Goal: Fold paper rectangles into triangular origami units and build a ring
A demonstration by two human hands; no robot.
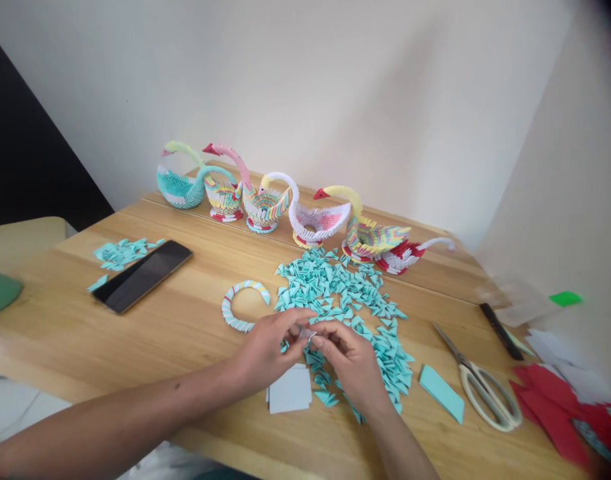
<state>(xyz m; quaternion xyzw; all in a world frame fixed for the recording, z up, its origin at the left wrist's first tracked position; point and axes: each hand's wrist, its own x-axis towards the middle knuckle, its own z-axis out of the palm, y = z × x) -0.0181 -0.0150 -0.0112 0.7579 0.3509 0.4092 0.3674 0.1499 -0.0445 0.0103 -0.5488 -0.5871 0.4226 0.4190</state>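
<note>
My left hand (pixel 268 350) and my right hand (pixel 348 357) meet over the table, both pinching a small white paper piece (pixel 307 332) between their fingertips. Just below the hands lies a small stack of white paper squares (pixel 289 390). A big heap of folded teal paper triangles (pixel 343 297) spreads behind and under the right hand. A curved strip of joined teal and white pieces (pixel 240 303) lies left of the heap.
Several modular paper swans (pixel 265 200) stand in a row along the wall. A black phone (pixel 143 275) and a smaller teal pile (pixel 120 252) lie at left. Scissors (pixel 483 387), a teal paper stack (pixel 440 392), a black pen (pixel 500 330) and red paper (pixel 555 407) lie at right.
</note>
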